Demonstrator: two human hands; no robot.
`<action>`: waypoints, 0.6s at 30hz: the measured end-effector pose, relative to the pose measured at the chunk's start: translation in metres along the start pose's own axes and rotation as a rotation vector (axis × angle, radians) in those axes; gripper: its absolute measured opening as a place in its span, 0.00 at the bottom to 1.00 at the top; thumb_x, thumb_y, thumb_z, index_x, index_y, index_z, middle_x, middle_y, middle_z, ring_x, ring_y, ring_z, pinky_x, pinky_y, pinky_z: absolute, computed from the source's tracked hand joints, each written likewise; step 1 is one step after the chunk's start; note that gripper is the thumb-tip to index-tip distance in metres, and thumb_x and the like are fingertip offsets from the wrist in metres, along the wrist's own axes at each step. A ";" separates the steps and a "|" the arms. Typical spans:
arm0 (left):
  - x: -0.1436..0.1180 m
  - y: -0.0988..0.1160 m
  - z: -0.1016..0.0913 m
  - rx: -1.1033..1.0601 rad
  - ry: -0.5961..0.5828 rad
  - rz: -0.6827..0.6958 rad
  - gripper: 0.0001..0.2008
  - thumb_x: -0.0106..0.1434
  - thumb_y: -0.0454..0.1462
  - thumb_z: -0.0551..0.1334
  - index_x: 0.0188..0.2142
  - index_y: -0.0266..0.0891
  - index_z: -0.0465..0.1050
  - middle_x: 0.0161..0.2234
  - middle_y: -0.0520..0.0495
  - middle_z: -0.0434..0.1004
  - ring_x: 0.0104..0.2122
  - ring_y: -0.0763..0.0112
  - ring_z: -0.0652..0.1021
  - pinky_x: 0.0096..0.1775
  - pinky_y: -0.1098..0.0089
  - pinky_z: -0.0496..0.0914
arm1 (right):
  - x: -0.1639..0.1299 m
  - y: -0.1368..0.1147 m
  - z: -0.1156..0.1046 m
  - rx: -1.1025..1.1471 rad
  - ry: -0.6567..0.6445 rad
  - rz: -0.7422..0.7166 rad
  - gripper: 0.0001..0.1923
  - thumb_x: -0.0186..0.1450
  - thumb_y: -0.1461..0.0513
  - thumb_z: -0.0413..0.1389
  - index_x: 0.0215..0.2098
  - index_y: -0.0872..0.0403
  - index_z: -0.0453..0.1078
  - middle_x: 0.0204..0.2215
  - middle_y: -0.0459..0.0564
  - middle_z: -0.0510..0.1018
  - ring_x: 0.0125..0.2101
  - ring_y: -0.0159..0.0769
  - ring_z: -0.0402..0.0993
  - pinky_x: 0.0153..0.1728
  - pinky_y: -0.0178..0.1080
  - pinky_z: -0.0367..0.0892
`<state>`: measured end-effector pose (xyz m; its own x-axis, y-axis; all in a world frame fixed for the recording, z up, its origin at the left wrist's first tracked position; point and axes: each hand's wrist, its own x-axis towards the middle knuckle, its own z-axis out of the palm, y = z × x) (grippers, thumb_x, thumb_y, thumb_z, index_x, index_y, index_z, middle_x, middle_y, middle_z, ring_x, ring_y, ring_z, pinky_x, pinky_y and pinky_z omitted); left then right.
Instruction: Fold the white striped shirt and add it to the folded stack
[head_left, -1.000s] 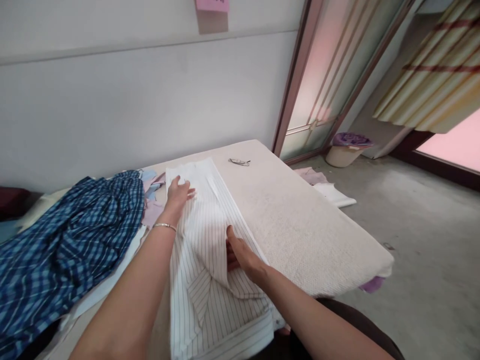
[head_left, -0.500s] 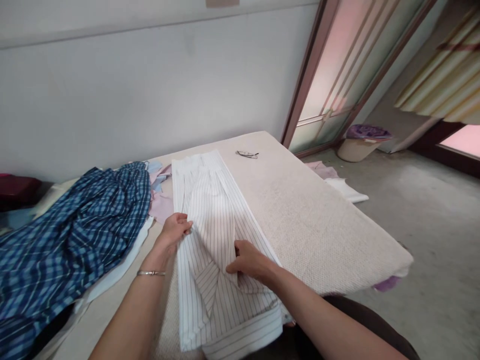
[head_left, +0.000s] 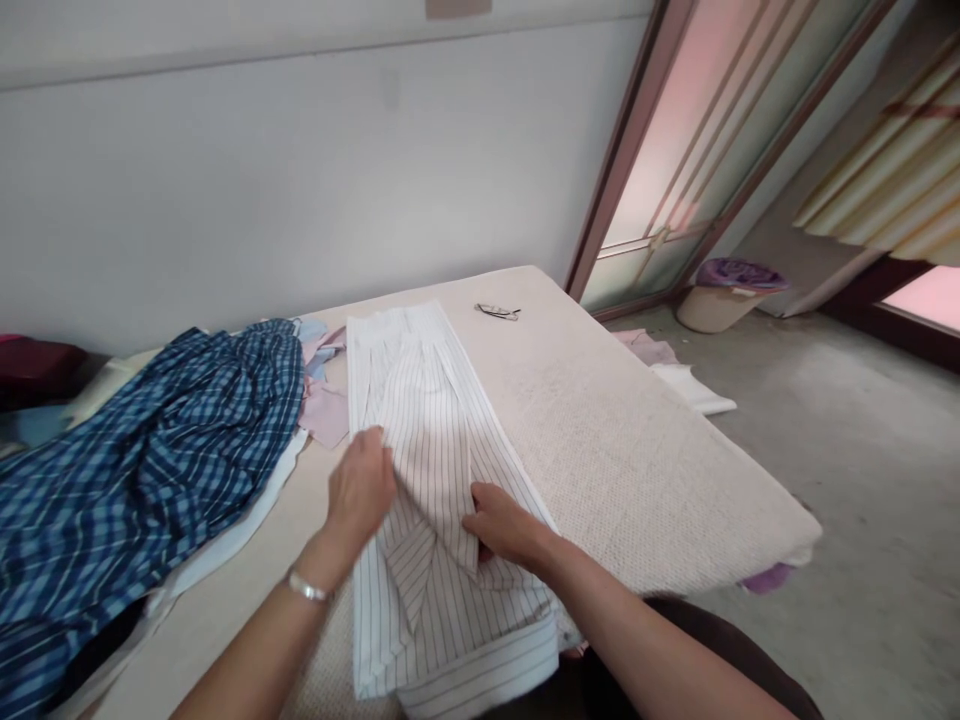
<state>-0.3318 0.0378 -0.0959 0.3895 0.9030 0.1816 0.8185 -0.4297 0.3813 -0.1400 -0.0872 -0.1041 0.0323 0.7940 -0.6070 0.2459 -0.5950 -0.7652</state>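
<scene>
The left hand (head_left: 362,492) lies just left of the frame's centre, its fingers curled over the left edge of a folded fold of the white striped shirt (head_left: 435,470), gripping the cloth; a thin bracelet (head_left: 307,587) sits on its wrist lower down. The right hand (head_left: 504,524), just right of centre, presses down on the same fold with fingers close together and the thumb tucked under a flap of fabric. The shirt runs lengthwise down the middle of the frame, from upper centre to the bottom edge, lying flat on the beige padded table (head_left: 637,460). To its left, filling the left side, lies a blue checked garment (head_left: 150,470) over pale pink and white cloth pieces (head_left: 326,410). A pair of glasses (head_left: 497,311) rests at the table's far end, well apart from the hands. A bin with a purple liner (head_left: 727,293) stands on the floor at the upper right.
</scene>
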 end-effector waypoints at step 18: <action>-0.122 0.042 0.049 0.228 0.067 0.750 0.23 0.69 0.27 0.50 0.61 0.28 0.68 0.59 0.34 0.74 0.61 0.51 0.71 0.62 0.48 0.60 | 0.019 0.002 -0.017 -0.114 0.092 -0.012 0.05 0.63 0.68 0.53 0.33 0.53 0.62 0.16 0.42 0.70 0.19 0.36 0.75 0.21 0.33 0.63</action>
<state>-0.3248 -0.0905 -0.1464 0.8517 0.3670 0.3740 0.4166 -0.9072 -0.0585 -0.1221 -0.0712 -0.1139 0.1162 0.8122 -0.5717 0.3553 -0.5715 -0.7397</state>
